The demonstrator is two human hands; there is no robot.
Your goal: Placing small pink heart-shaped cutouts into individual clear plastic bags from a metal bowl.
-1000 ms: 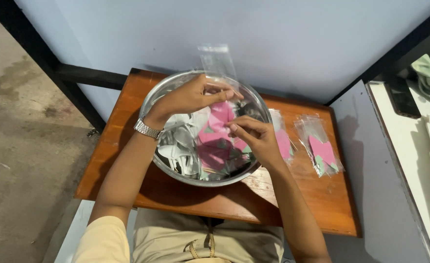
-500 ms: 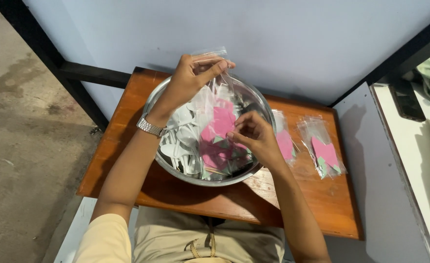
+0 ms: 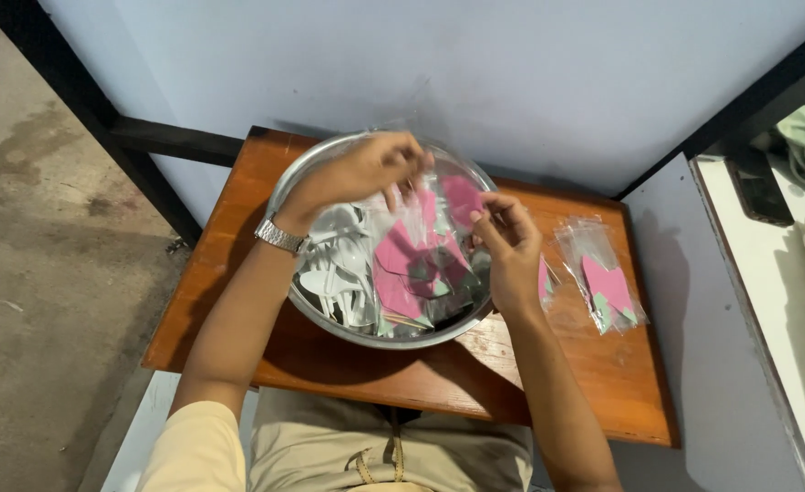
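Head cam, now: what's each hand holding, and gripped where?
The left hand pinches the top edge of a clear plastic bag over the metal bowl. The right hand pinches a pink paper piece by its lower right edge, at the bag's mouth.

A filled clear packet [image 3: 603, 287] lies on the wooden surface [image 3: 238, 228], right of the bowl. A dark phone [image 3: 758, 187] rests on the white counter [image 3: 767, 301] beyond.

Clear bag [image 3: 418, 211] blurred; bowl [image 3: 330, 164] contents partly hidden under hands.
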